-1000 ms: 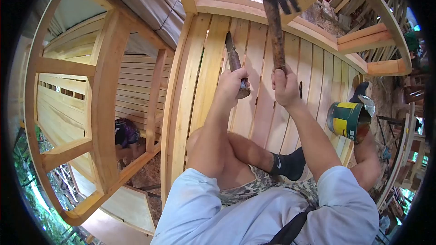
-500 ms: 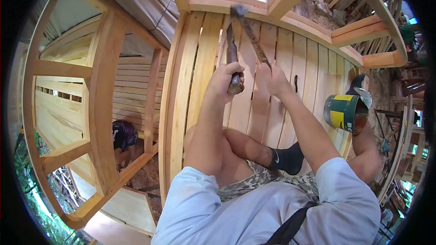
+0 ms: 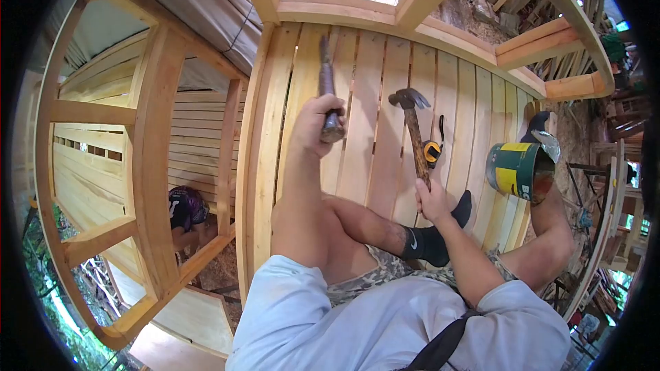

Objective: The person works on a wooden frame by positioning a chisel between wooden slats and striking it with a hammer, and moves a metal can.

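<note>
Chisel (image 3: 326, 82) sits in my left hand (image 3: 323, 127), fingers wrapped right round its handle, the blade pointing away from me toward the rail (image 3: 337, 10). The butt pokes out below my fist, which I judge leaves that end free to be struck; whether the tip touches wood I cannot tell. My right hand (image 3: 432, 200) is closed around the hammer (image 3: 416, 137) low on its handle, a grip that probably allows a fuller swing, with the striking face turned toward the chisel's side and the claws outward. Both tools are over the slatted platform (image 3: 354, 165) I sit on. A tape measure (image 3: 432, 151) lies just beside the hammer handle, seemingly within easy reach, and a green tin (image 3: 512, 170) leans near my right leg.
</note>
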A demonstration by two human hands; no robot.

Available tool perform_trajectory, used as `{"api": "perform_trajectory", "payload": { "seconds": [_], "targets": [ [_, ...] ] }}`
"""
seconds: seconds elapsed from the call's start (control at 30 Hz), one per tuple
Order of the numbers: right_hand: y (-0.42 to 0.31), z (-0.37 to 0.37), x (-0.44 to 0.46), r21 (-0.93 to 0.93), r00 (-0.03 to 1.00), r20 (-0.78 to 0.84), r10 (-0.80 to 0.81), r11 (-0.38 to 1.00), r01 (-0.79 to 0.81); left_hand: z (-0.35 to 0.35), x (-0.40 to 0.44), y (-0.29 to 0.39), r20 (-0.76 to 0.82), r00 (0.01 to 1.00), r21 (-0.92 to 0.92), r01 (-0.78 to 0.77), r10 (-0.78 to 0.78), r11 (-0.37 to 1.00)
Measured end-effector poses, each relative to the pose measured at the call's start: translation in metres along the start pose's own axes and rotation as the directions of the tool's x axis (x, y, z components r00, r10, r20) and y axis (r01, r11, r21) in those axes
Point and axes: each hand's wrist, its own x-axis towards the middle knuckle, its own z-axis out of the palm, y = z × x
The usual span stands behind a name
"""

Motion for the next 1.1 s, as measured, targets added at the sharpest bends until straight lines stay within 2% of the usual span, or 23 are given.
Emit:
{"api": "perform_trajectory", "payload": {
  "seconds": [0.1,0.13,0.2,0.23,0.3,0.33,0.43,0.5,0.53,0.6,0.7,0.83,0.9,0.93,1.0,1.03,1.1],
  "targets": [
    [0.003,-0.001,-0.008,-0.212,1.000,-0.030,0.010,0.977,-0.016,-0.018,0.003,0.009,-0.036,0.999,-0.063,-0.030,0.028,0.998],
    [0.006,-0.002,-0.005,-0.208,0.999,-0.040,0.007,0.978,-0.015,-0.020,0.001,0.012,-0.052,0.999,-0.098,-0.015,0.010,0.995],
    [0.010,0.001,0.002,-0.331,0.990,-0.017,-0.141,0.935,0.128,-0.023,-0.001,0.016,-0.036,0.999,-0.148,0.001,-0.006,0.989],
    [0.008,0.001,0.002,-0.323,0.990,-0.025,-0.142,0.938,0.126,-0.023,-0.001,0.015,-0.030,1.000,-0.139,0.004,-0.008,0.990],
    [0.004,-0.002,0.001,-0.283,1.000,-0.006,-0.002,0.959,0.001,-0.020,0.000,0.011,0.004,1.000,-0.159,0.031,-0.031,0.987],
    [0.006,-0.003,0.001,-0.274,1.000,-0.014,0.000,0.962,-0.004,-0.017,0.001,0.008,0.010,0.999,-0.149,0.038,-0.037,0.988],
    [0.020,-0.001,0.007,-0.209,0.998,0.001,-0.062,0.976,0.061,-0.001,0.004,-0.006,0.096,0.987,-0.176,0.147,-0.131,0.973],
    [0.023,0.002,0.008,-0.222,0.976,-0.037,-0.217,0.954,0.203,0.010,0.006,-0.018,0.126,0.976,-0.166,0.197,-0.177,0.966],
    [0.021,0.001,0.007,-0.212,0.977,-0.047,-0.210,0.957,0.196,0.015,0.008,-0.023,0.156,0.964,-0.170,0.241,-0.215,0.956],
    [0.015,-0.001,0.004,-0.247,0.996,-0.032,-0.078,0.967,0.068,0.024,0.010,-0.034,0.162,0.956,-0.153,0.271,-0.246,0.950],
    [0.024,-0.001,0.007,-0.221,0.988,-0.031,-0.151,0.965,0.140,0.033,0.008,-0.043,0.106,0.977,-0.097,0.196,-0.186,0.976],
    [0.027,-0.002,0.008,-0.184,0.989,-0.034,-0.146,0.973,0.138,0.032,0.006,-0.044,0.120,0.972,-0.117,0.215,-0.201,0.970],
    [0.018,-0.005,0.005,-0.181,1.000,-0.011,-0.025,0.983,0.022,0.032,0.005,-0.044,0.150,0.962,-0.119,0.246,-0.228,0.962],
    [0.011,-0.006,0.002,-0.175,1.000,-0.015,-0.019,0.984,0.016,0.033,0.005,-0.045,0.178,0.952,-0.128,0.272,-0.248,0.954],
    [0.001,-0.008,-0.001,-0.137,0.988,0.025,0.149,0.980,-0.144,0.040,0.004,-0.050,0.216,0.941,-0.131,0.293,-0.261,0.947],
    [0.003,-0.008,-0.001,-0.135,0.988,0.024,0.153,0.980,-0.149,0.044,0.003,-0.054,0.254,0.930,-0.139,0.307,-0.266,0.941],
    [0.008,-0.009,0.000,-0.208,0.999,-0.017,-0.051,0.977,0.046,0.051,0.004,-0.065,0.243,0.931,-0.153,0.315,-0.273,0.937]
  ]
}}
